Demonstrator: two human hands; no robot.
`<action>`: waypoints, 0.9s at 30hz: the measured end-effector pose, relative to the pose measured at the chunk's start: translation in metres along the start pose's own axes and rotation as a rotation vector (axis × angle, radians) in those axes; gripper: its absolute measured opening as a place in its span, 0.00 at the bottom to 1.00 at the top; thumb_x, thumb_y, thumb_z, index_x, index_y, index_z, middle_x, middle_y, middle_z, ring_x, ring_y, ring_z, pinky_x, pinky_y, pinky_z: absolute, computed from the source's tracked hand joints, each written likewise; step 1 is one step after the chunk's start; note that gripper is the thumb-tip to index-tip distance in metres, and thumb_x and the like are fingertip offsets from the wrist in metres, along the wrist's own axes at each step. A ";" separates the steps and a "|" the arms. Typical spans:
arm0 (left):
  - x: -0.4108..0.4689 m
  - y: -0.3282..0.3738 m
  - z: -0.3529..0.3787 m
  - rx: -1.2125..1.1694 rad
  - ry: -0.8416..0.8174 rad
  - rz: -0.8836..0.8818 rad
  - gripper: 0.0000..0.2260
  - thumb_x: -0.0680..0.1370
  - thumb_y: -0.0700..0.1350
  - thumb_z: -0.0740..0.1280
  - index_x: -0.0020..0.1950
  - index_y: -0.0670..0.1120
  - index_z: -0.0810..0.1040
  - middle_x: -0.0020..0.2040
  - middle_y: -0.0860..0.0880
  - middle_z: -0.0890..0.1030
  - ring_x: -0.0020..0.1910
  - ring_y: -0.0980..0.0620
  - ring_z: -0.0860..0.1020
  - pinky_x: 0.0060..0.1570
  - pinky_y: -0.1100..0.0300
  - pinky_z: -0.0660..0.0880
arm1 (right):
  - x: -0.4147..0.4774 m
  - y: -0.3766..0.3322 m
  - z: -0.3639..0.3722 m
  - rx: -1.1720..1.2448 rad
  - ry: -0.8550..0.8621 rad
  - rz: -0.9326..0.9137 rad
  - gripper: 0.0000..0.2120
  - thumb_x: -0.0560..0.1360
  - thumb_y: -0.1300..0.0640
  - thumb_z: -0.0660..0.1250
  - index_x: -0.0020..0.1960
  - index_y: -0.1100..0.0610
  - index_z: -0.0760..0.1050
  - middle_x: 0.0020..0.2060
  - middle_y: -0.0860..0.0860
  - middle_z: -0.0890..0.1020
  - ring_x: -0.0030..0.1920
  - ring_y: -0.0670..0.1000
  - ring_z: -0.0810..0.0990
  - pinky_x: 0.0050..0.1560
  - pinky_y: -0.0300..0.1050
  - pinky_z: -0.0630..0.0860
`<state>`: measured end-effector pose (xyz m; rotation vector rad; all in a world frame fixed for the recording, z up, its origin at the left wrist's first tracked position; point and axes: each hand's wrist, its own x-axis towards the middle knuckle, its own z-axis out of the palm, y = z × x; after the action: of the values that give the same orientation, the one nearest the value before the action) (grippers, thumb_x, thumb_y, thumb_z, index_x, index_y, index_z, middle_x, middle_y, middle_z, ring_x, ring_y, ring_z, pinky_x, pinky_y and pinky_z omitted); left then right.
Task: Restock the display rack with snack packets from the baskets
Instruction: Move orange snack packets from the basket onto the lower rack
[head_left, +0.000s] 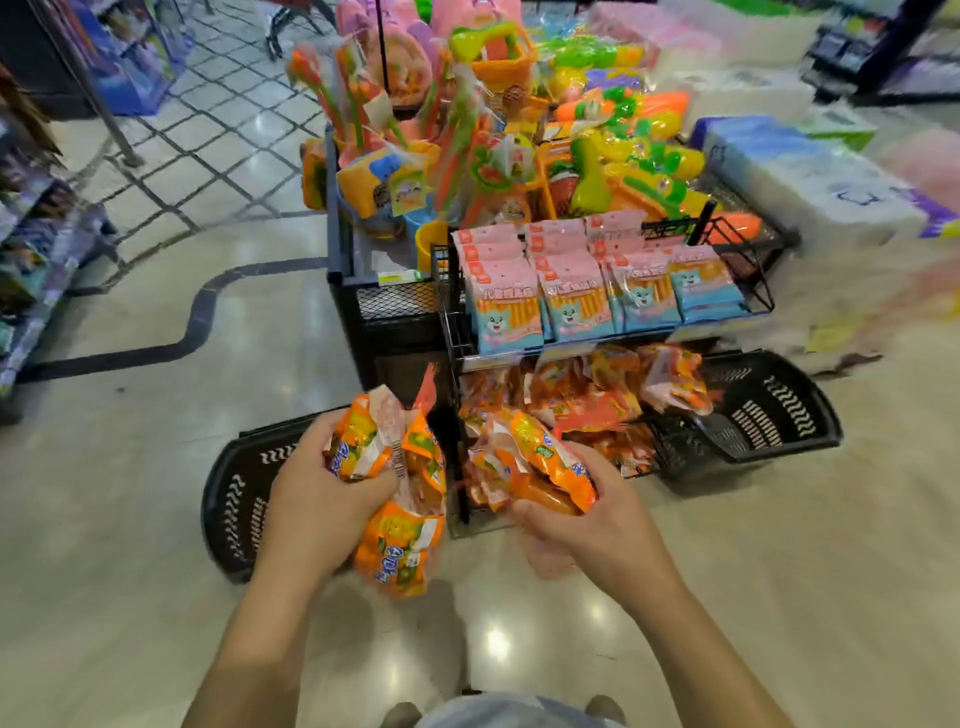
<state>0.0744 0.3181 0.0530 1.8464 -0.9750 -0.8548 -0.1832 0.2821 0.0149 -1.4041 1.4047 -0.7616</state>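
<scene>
1. Two black baskets: left basket (234, 499), right basket (779, 415).
2. One display rack (453, 332), two tiers.
3. Pink-and-blue packets (574, 306): four across the front row.
4. Orange packets (550, 457): too jumbled to count.
5. Two hands: left hand (322, 499), right hand (602, 519).

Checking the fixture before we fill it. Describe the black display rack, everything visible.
The black display rack looks like metal wire with mesh side panels. Two tiers show. The upper shelf appears to slope forward and carries close rows of standing pink-and-blue packets. The lower tier holds a loose pile of orange packets. The rack stands on the shop floor between two black plastic baskets, in front of a black toy bin. The right hand holds more orange packets at its lower front.
</scene>
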 end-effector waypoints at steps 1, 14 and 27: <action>-0.004 0.006 0.018 0.005 -0.022 0.000 0.25 0.71 0.39 0.77 0.57 0.64 0.76 0.45 0.61 0.84 0.44 0.63 0.82 0.46 0.57 0.79 | 0.000 0.010 -0.017 0.007 0.012 0.009 0.29 0.63 0.45 0.83 0.61 0.38 0.77 0.52 0.44 0.85 0.50 0.44 0.84 0.50 0.43 0.80; -0.058 0.041 0.274 0.174 -0.213 -0.025 0.27 0.67 0.38 0.79 0.58 0.61 0.78 0.48 0.57 0.85 0.48 0.54 0.84 0.48 0.50 0.81 | -0.004 0.139 -0.247 -0.043 0.098 0.135 0.29 0.67 0.56 0.83 0.51 0.31 0.71 0.44 0.26 0.81 0.45 0.26 0.78 0.42 0.22 0.70; 0.032 -0.062 0.456 0.356 -0.348 -0.020 0.24 0.68 0.40 0.80 0.54 0.61 0.74 0.42 0.64 0.78 0.41 0.66 0.77 0.35 0.73 0.67 | 0.119 0.305 -0.273 -0.332 0.066 0.184 0.34 0.67 0.46 0.81 0.70 0.47 0.74 0.56 0.45 0.77 0.52 0.47 0.77 0.46 0.33 0.69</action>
<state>-0.2766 0.1440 -0.1901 2.0446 -1.4012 -1.0944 -0.5289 0.1545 -0.1996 -1.4823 1.7447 -0.4739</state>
